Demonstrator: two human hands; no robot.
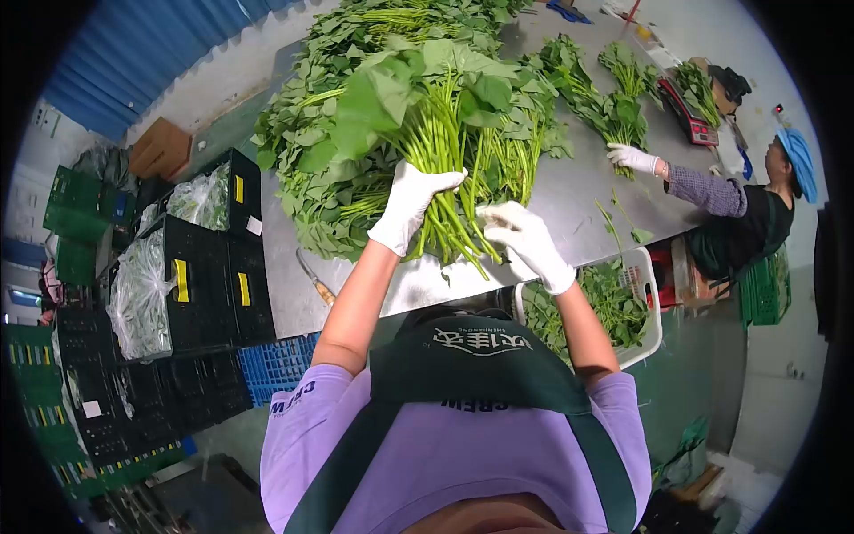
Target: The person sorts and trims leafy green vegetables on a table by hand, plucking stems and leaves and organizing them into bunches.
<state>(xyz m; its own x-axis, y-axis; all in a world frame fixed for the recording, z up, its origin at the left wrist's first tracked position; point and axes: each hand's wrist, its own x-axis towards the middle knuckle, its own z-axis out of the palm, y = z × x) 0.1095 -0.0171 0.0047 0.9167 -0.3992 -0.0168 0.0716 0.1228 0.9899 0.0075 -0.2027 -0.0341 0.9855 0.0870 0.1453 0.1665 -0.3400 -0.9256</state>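
Observation:
In a white glove, my left hand (411, 206) is closed round a thick bunch of leafy green stems (434, 133). The leaves point away from me and the cut ends hang toward the table's near edge. My right hand (532, 242), also gloved in white, is beside the lower stem ends with its fingers bent together. What those fingers pinch, if anything, I cannot make out. Under and behind the bunch lies a large pile of the same greens (311, 151). Left of the bunch, a curved knife with a wooden handle (324, 292) rests on the metal table (569, 218).
Below the table's near edge, a white basket (656, 334) holds loose greens. Dark crates (200, 311) with plastic-bagged greens are stacked at left. Across at right, a co-worker's gloved hand (633, 158) touches another bunch (623, 120), near a red scale (689, 114).

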